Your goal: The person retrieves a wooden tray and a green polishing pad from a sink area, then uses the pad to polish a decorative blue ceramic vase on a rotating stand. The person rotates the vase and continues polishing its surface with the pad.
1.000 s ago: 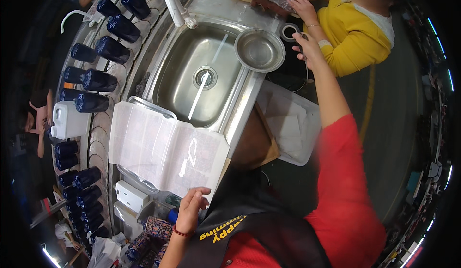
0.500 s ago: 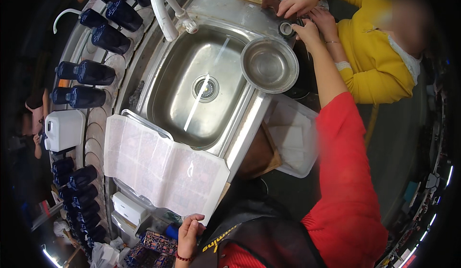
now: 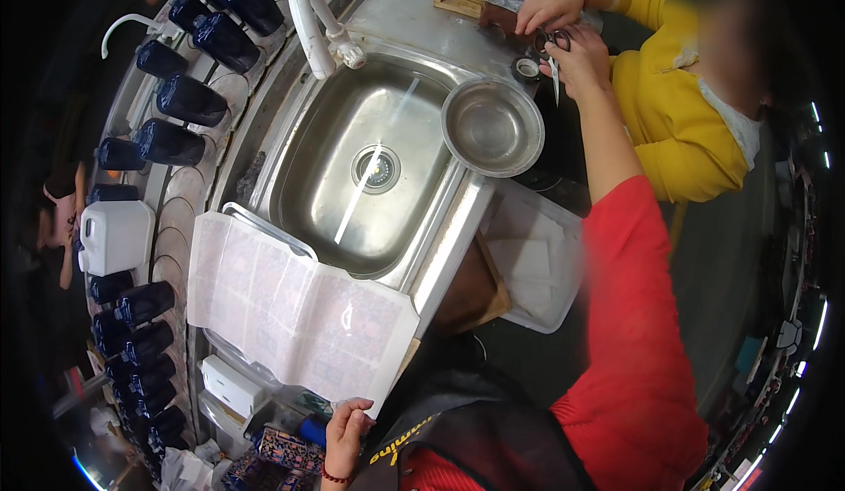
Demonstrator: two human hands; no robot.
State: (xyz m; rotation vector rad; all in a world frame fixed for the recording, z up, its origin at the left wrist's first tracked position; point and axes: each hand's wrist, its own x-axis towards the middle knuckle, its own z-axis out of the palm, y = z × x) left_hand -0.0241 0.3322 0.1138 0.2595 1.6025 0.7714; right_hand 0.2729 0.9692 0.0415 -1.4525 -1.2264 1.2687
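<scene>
At the upper right, my right hand [image 3: 578,67] is closed around a pair of scissors [image 3: 554,76], the dark handles up and the blades pointing toward me. A co-worker's hand [image 3: 547,9] is right beside the handles, above a brown piece under clear plastic. My left hand [image 3: 346,434] is low in the picture, fingers curled at the near corner of a pale translucent sheet with a faint printed pattern [image 3: 299,306]. Whether it pinches that corner is unclear. The sheet drapes over a metal tray's edge beside the sink.
A steel sink [image 3: 308,165] with a white tap [image 3: 308,25] lies in front. A metal bowl [image 3: 493,128] rests on its right rim, near a small roll [image 3: 526,69]. Dark blue bottles [image 3: 192,99] and a white jug [image 3: 116,238] line the left. A plastic bin [image 3: 546,271] stands below.
The scissors now show in my right hand, which has turned and shifted slightly from beside the small roll. My left hand has hardly moved.
</scene>
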